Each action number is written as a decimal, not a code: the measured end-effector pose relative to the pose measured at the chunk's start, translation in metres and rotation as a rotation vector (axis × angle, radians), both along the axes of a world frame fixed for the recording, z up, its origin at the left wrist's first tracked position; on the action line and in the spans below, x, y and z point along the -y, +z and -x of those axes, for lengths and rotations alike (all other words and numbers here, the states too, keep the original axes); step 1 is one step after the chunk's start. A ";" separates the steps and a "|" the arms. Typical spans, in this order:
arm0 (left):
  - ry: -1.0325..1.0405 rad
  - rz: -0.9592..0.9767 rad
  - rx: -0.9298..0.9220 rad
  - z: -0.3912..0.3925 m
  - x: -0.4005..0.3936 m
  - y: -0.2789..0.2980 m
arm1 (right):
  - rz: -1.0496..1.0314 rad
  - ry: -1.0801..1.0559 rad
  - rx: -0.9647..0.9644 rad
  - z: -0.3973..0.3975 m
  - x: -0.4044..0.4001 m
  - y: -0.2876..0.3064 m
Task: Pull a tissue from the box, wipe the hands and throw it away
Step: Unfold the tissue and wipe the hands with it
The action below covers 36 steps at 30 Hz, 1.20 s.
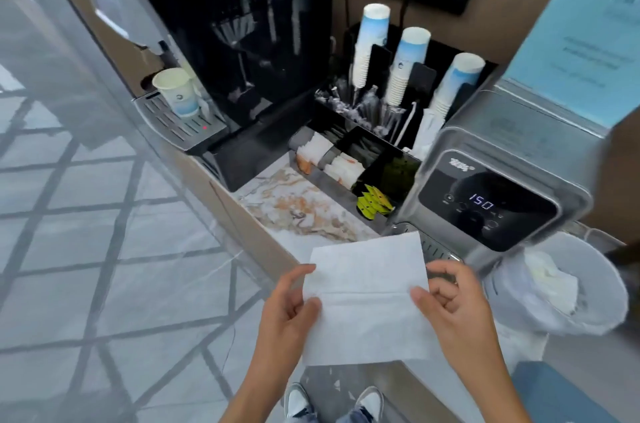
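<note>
No tissue box can be made out. The tissue [365, 298] spreads flat in front of the water dispenser [491, 194], with the left hand [289, 313] and right hand [450, 304] pinching its opposite side edges.

Between our hands we note a tissue [367, 298]: thin matt white paper, faintly creased. Beyond them, a countertop [298, 207] of polished veined marble. Up right of our right hand, a dispenser [498, 180] in brushed metal with glossy black panel. Farther back, paper cup stacks [408, 65].
</note>
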<state>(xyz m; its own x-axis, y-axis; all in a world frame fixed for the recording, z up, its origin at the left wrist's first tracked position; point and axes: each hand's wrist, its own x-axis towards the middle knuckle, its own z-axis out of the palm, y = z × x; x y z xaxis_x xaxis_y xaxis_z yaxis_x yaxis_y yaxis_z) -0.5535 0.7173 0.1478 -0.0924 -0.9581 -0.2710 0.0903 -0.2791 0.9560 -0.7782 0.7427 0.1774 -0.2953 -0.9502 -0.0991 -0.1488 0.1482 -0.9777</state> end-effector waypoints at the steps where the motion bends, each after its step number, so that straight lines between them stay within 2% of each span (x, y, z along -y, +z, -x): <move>1: 0.004 0.023 0.038 -0.007 -0.001 -0.004 | 0.011 0.027 -0.004 -0.004 0.002 0.001; 4: 0.063 0.039 0.123 -0.021 -0.004 -0.011 | 0.013 0.117 -0.091 -0.009 0.009 -0.003; 10: 0.236 -0.013 0.130 -0.024 -0.008 -0.021 | -0.040 0.242 -0.090 -0.009 0.028 -0.012; 13: 0.288 -0.035 0.172 -0.018 -0.010 -0.028 | -0.099 0.348 -0.149 -0.002 0.042 -0.024; 18: 0.369 -0.074 0.218 0.003 -0.020 -0.040 | -0.085 0.435 -0.176 0.014 0.063 -0.036; 23: 0.418 -0.173 0.247 0.030 -0.033 -0.056 | -0.072 0.530 -0.233 0.033 0.083 -0.053; 29: 0.430 -0.189 0.315 0.047 -0.046 -0.076 | -0.101 0.607 -0.310 0.049 0.097 -0.077; 31: 0.444 -0.265 0.235 0.049 -0.041 -0.081 | -0.142 0.619 -0.354 0.048 0.100 -0.085; 34: 0.538 -0.404 -0.044 0.052 -0.029 -0.088 | -0.211 0.583 -0.430 0.041 0.103 -0.093; 36: 0.583 -0.464 -0.123 0.057 -0.020 -0.095 | -0.225 0.562 -0.470 0.035 0.110 -0.100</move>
<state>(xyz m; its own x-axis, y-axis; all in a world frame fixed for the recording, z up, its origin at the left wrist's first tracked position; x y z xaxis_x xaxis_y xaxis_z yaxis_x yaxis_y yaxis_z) -0.6110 0.7374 0.0527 0.3390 -0.6513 -0.6789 0.4452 -0.5247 0.7256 -0.8135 0.6329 0.0775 0.1671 -0.9420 -0.2911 -0.6535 0.1152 -0.7481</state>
